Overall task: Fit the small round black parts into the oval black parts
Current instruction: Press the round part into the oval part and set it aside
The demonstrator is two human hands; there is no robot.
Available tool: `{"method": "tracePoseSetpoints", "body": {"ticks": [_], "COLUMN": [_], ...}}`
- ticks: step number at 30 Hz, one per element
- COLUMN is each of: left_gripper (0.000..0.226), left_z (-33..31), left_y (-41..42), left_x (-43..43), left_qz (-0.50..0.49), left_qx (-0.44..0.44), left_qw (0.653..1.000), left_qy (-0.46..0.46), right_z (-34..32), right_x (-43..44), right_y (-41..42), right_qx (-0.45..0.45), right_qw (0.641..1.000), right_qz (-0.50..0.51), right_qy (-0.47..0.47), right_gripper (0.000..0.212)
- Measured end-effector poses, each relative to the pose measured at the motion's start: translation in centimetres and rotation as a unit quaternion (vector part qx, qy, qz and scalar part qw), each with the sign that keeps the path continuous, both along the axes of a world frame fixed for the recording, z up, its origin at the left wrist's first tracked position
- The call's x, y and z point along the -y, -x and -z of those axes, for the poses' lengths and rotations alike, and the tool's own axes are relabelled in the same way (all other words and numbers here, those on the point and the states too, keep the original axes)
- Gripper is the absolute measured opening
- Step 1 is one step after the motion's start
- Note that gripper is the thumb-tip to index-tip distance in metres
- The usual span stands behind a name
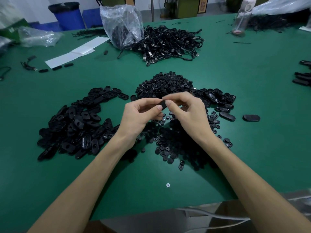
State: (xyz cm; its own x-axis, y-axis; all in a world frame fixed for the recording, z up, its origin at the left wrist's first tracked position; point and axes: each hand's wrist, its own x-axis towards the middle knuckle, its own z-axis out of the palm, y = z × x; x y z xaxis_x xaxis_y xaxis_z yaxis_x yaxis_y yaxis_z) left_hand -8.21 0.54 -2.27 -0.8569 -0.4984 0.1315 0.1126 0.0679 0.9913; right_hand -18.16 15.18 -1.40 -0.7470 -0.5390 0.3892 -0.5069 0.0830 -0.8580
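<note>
Both hands meet above the middle of the green table [168, 175]. My left hand [139, 115] pinches one oval black part [162, 103] between thumb and fingers. My right hand [186, 110] grips the same part from the right, its thumb tip pressed on it; any small round part under the fingers is hidden. A big heap of oval black parts [79, 125] lies to the left. Small round black parts [170, 145] are scattered under the hands, and a mound of them [164, 84] sits behind. More oval parts [217, 100] lie right of the mound.
A tangle of black cables [170, 42] and a clear plastic bag [122, 24] lie at the back. White paper sheets [75, 52] are back left, a clear bottle [242, 17] back right. Two loose oval parts [251, 118] lie at the right. A screw head [168, 185] marks the near table.
</note>
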Motion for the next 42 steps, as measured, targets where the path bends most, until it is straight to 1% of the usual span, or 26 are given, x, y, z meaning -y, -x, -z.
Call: {"method": "tracePoseSetpoints", "body": {"ticks": [3,6,11,17,20,23,27,31,33,34,35,36,37,39,41,42], "left_gripper": [0.016,0.016,0.02,0.025,0.022,0.02,0.021,0.019,0.017,0.016,0.017,0.02,0.024,0.033,0.037,0.034], "left_z": [-0.1,-0.1,0.1,0.2,0.2,0.0,-0.1,-0.1,-0.1,-0.1,-0.2,-0.4,-0.4,-0.3,-0.2,-0.2], "left_y": [-0.1,0.0,0.3,0.5,0.3,0.0,0.0,0.1,0.1,0.1,0.0,-0.1,-0.3,-0.8,-1.3,-1.6], "left_x": [-0.1,-0.1,-0.2,-0.5,-0.3,0.2,0.3,0.1,0.4,0.7,1.1,1.6,2.2,3.6,4.9,5.3], "left_qz": [-0.001,-0.004,-0.007,-0.016,-0.002,0.024,0.021,0.016,-0.015,-0.053,-0.1,-0.149,-0.19,-0.239,-0.265,-0.277], "left_qx": [0.004,0.009,0.018,0.018,0.015,-0.001,-0.004,-0.018,-0.009,0.005,0.023,0.048,0.082,0.181,0.298,0.341], "left_qw": [1.0,1.0,1.0,1.0,1.0,1.0,0.999,1.0,0.996,0.987,0.971,0.945,0.915,0.846,0.77,0.739], "left_qy": [0.017,0.028,0.01,0.01,0.011,-0.016,-0.028,0.019,0.091,0.151,0.218,0.286,0.346,0.442,0.499,0.511], "right_z": [0.3,0.4,0.4,0.5,0.5,0.5,0.4,0.2,0.1,0.1,0.0,-0.1,-0.2,-0.1,0.4,0.6], "right_x": [0.0,0.0,0.3,0.3,0.2,0.2,0.0,-0.1,-0.1,-0.2,-0.4,-0.7,-1.1,-1.8,-2.4,-2.6], "right_y": [0.2,0.1,-0.6,-1.0,-1.0,-0.7,-0.5,-0.4,-0.1,0.3,0.8,1.4,2.0,3.1,4.0,4.4], "right_qx": [0.034,0.038,0.016,-0.019,-0.02,-0.001,0.014,0.03,0.016,-0.003,-0.028,-0.053,-0.071,-0.091,-0.099,-0.099], "right_qw": [0.999,0.999,1.0,1.0,1.0,1.0,1.0,0.999,1.0,0.999,0.996,0.989,0.981,0.964,0.945,0.937], "right_qz": [-0.003,0.002,0.0,0.003,0.008,0.014,0.005,-0.019,0.007,0.042,0.088,0.137,0.181,0.248,0.294,0.307], "right_qy": [-0.007,-0.001,-0.008,-0.003,0.005,0.022,0.025,0.021,0.022,0.021,0.018,0.011,0.002,-0.036,-0.104,-0.134], "right_gripper": [0.009,0.005,0.004,0.005,0.005,0.006,0.006,0.008,0.008,0.008,0.008,0.009,0.008,0.003,0.008,0.01]}}
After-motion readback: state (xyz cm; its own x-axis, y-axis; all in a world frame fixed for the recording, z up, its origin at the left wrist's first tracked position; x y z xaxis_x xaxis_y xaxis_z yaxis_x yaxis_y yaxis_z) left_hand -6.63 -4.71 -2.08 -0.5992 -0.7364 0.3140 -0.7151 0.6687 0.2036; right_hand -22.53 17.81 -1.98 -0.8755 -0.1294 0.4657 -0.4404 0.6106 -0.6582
